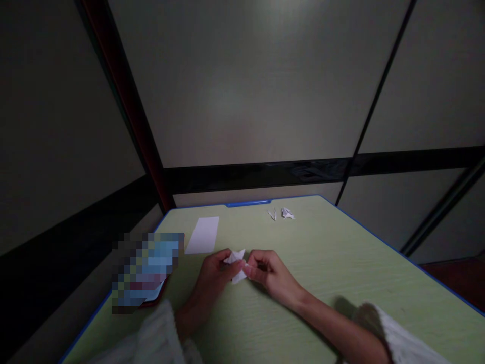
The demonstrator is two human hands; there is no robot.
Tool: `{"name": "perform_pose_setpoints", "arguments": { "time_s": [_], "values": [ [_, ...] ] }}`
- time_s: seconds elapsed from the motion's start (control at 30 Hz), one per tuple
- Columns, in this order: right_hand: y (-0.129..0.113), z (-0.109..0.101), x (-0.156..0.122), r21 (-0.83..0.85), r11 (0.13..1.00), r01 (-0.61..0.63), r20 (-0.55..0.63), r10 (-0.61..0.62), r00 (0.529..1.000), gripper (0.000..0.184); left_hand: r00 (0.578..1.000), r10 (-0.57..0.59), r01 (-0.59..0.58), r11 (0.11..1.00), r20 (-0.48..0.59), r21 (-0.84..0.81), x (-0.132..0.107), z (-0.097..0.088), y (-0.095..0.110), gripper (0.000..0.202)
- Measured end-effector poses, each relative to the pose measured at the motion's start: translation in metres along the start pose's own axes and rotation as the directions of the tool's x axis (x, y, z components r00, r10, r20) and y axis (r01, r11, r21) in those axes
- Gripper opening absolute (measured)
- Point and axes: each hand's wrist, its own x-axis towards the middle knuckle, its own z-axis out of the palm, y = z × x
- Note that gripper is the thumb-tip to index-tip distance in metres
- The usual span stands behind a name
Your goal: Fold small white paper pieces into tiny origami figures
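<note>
Between my two hands is a small piece of folded white paper (237,257) with pointed corners, held just over the table. My left hand (216,270) grips its left side, thumb lying across the front. On the right edge, my right hand (268,269) pinches the paper between thumb and curled forefinger. Part of the paper is hidden behind the fingers. A flat white sheet of paper (202,235) lies beyond my left hand. Toward the far edge lie a small folded paper figure (287,213) and a thin V-shaped paper piece (273,215).
The pale green table (322,242) has a blue rim and a blue handle-like strip (248,203) at its far edge. A tablet-like device (151,270), blurred out by pixels, lies at the left edge. Light cabinet panels (246,101) rise right behind the table.
</note>
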Motion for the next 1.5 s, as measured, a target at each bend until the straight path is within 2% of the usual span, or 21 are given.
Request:
{"name": "perform_pose_setpoints", "arguments": {
  "time_s": [0.07,0.17,0.23,0.37,0.43,0.53,0.63,0.73,0.87,1.07,1.2,1.37,1.5],
  "values": [
    [0.000,0.001,0.001,0.092,0.996,-0.021,-0.032,0.024,0.999,0.031,0.999,-0.019,0.020,1.000,0.026,-0.013,0.001,0.000,0.000,0.021],
    [0.001,0.001,0.002,0.163,0.986,-0.045,-0.053,0.054,0.997,0.030,1.000,-0.009,0.007,0.997,0.026,0.079,0.000,0.001,0.000,0.017],
    [0.002,0.001,0.003,0.173,0.983,-0.053,-0.060,0.065,0.996,0.028,1.000,-0.002,0.001,0.990,0.011,0.138,-0.001,0.002,0.002,0.022],
    [0.002,0.000,0.005,0.188,0.977,-0.098,0.005,0.099,0.995,0.022,0.998,-0.002,0.012,0.987,-0.060,0.162,-0.001,0.001,0.005,0.026],
    [-0.001,-0.003,0.006,0.220,0.968,-0.119,-0.005,0.123,0.992,0.019,0.998,0.007,0.002,0.989,-0.063,0.148,-0.001,0.000,0.005,0.027],
    [-0.004,-0.009,0.007,0.297,0.953,-0.064,-0.072,0.089,0.993,0.017,0.999,0.001,-0.007,0.992,0.047,0.128,-0.002,-0.001,0.003,0.024],
    [-0.006,-0.011,0.005,0.268,0.963,-0.027,0.020,0.023,1.000,0.020,0.990,-0.022,0.004,0.992,0.140,0.129,-0.005,0.000,0.001,0.022],
    [-0.004,-0.008,0.003,0.217,0.974,-0.057,0.113,0.033,0.993,0.022,0.986,-0.024,-0.002,0.987,0.162,0.160,-0.007,0.002,0.001,0.026],
    [-0.001,-0.005,0.003,0.218,0.973,-0.079,0.149,0.047,0.988,0.019,0.976,-0.048,0.013,0.986,0.214,0.163,-0.008,0.003,0.000,0.024],
    [0.001,-0.009,0.001,0.173,0.980,-0.094,0.162,0.066,0.985,0.025,0.961,-0.110,0.053,0.974,0.255,0.221,-0.009,0.005,0.003,0.020],
    [0.000,-0.008,0.001,0.177,0.978,-0.109,0.154,0.082,0.985,0.031,0.954,-0.101,0.034,0.972,0.283,0.232,-0.009,0.005,0.004,0.018],
    [-0.002,-0.004,0.001,0.227,0.964,-0.136,0.122,0.110,0.986,0.029,0.953,-0.104,0.048,0.980,0.286,0.196,-0.009,0.004,0.003,0.016],
    [-0.002,-0.005,0.001,0.260,0.957,-0.125,0.137,0.092,0.986,0.036,0.949,-0.107,0.068,0.988,0.297,0.139,-0.009,0.003,0.003,0.017]
  ]
}}
